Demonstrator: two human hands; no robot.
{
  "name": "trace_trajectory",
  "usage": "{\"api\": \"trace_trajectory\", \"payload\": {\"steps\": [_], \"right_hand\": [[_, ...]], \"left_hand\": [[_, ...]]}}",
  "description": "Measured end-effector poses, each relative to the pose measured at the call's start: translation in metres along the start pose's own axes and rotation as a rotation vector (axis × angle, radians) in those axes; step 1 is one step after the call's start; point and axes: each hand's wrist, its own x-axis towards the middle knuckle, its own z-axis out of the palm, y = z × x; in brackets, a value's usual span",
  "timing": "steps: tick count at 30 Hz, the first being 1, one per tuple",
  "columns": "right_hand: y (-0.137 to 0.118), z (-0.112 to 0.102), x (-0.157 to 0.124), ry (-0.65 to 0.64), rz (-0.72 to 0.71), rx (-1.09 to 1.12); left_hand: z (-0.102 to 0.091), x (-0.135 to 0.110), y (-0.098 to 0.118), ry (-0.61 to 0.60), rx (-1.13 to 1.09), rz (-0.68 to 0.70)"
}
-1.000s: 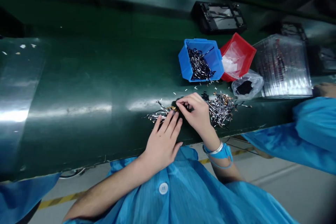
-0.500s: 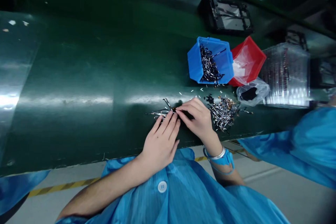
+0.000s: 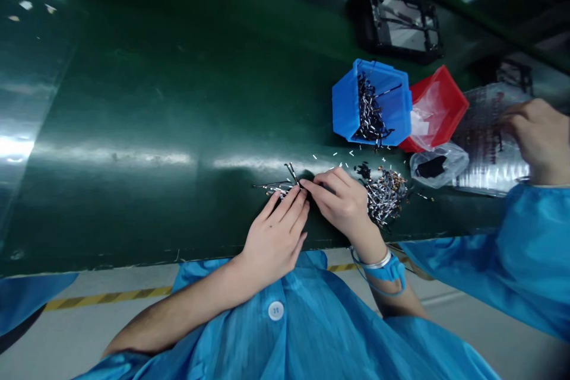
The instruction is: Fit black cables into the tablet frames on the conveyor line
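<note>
My left hand [image 3: 276, 231] lies on the green table with its fingers stretched out. Its fingertips touch a small bunch of thin black-and-silver cable pieces [image 3: 278, 191]. Two thin dark pieces [image 3: 291, 172] poke up beyond those fingertips. My right hand [image 3: 342, 199] is bent, with thumb and forefinger pinched together right beside the left fingertips. What the pinch holds is too small and too covered to make out. Just right of that hand lies a larger heap of short black, silver and brass-tipped cable pieces [image 3: 386, 197].
A blue bin [image 3: 345, 107] holds more dark cable pieces. Beside it are a red bin [image 3: 450, 101], a plastic bag [image 3: 458, 161] and stacked clear trays [image 3: 478, 163]. Small white bits [image 3: 351, 153] lie scattered. A co-worker's hand [image 3: 541, 139] reaches over the trays. Behind stands a black frame [image 3: 401, 24].
The right hand's knuckles have bent a little more, its fingertips still by the left ones. A co-worker's hand has come in at the right over the trays. The view has shifted slightly.
</note>
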Motion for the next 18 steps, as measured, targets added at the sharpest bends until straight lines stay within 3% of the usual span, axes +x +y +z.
{"api": "trace_trajectory", "payload": {"steps": [7, 11, 18], "right_hand": [[0.0013, -0.0066, 0.0011, -0.060, -0.067, -0.047], [0.0037, -0.0044, 0.0005, -0.067, 0.050, 0.101], [0.0012, -0.0055, 0.0069, 0.069, 0.251, 0.267]], "left_hand": [[-0.0018, 0.0005, -0.0011, 0.005, -0.015, 0.001], [-0.0033, -0.0002, -0.0021, -0.006, -0.023, -0.006], [-0.0032, -0.0012, -0.0022, -0.003, -0.050, 0.010]]}}
